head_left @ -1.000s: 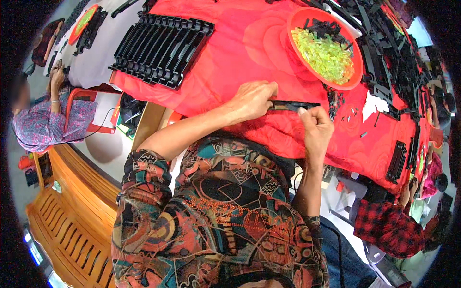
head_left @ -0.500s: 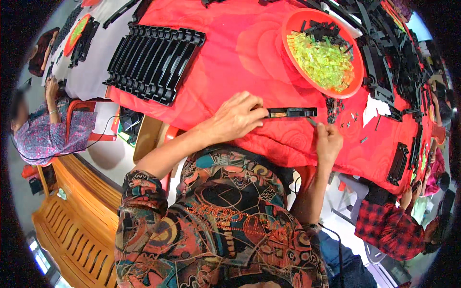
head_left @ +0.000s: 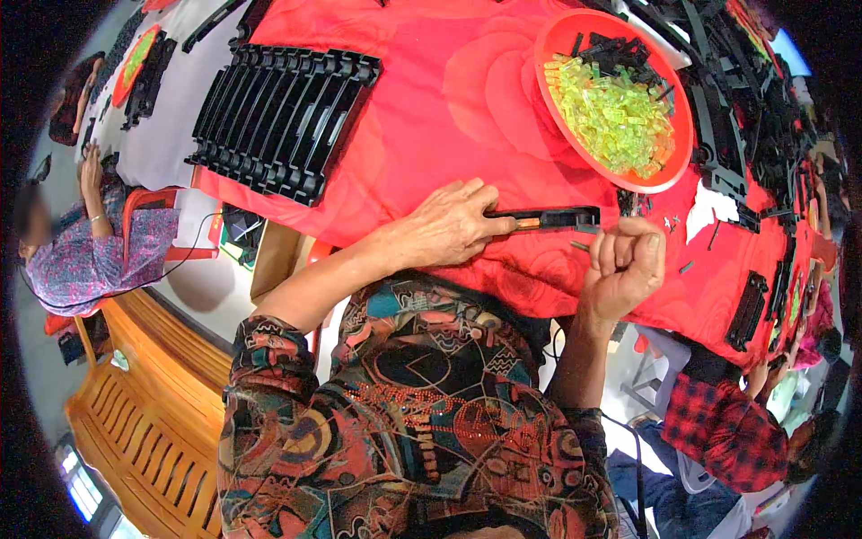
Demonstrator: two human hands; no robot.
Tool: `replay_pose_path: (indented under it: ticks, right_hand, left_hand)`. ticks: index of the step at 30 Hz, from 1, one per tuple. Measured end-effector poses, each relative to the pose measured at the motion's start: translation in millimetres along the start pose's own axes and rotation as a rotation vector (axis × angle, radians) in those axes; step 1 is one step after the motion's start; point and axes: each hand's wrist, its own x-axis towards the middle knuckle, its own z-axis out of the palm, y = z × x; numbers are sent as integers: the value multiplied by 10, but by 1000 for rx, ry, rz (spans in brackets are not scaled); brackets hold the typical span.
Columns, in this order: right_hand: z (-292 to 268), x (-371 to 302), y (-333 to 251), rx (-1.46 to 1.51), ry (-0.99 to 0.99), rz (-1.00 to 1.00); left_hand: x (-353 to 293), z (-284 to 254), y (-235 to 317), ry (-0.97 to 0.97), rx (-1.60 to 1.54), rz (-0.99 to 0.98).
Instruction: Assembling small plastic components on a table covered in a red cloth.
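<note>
My left hand point(head_left: 453, 220) is closed on one end of a narrow black plastic part point(head_left: 566, 217), which lies across the red cloth in front of me. A brownish strip shows along the part beside my fingertips; the end inside the hand is hidden. Close to the part's right end, my right hand point(head_left: 628, 265) is closed in a pinch, its fingers curled. From its fingertips a small thin greyish piece point(head_left: 580, 245) sticks out, just below the black part. I cannot tell whether the two touch.
A red bowl point(head_left: 684, 144) of yellow-green clear pieces and black pieces stands beyond my right hand. Black plastic parts point(head_left: 285, 126) lie in a row at the far left. White paper point(head_left: 709, 211) and small metal bits lie at right. A wooden bench point(head_left: 148, 422) stands left; people sit on both sides.
My right hand has lifted and turned, its fingers more curled, still with the thin piece. My left hand's grip on the black part has shifted slightly, and the brownish strip shows more.
</note>
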Motion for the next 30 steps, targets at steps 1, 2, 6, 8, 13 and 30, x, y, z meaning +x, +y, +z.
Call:
replay_pose_path:
  ticks: [1, 2, 6, 8, 13, 30]
  right_hand:
    - [54, 6, 36, 6, 15, 14]
    - [92, 10, 78, 49, 9, 34]
    - [221, -1, 231, 129, -11, 104]
    - [237, -35, 340, 99, -32, 121]
    - [285, -149, 502, -39, -68, 127]
    - [241, -270, 657, -433, -126, -62]
  left_hand:
    - [-7, 9, -10, 10, -8, 0]
    - [-15, 13, -17, 19, -15, 1]
    - [-18, 9, -8, 19, -11, -13]
    - [-14, 8, -10, 10, -19, -21]
    - [-14, 14, -11, 18, -46, -22]
    - [3, 47, -35, 21, -87, 18]
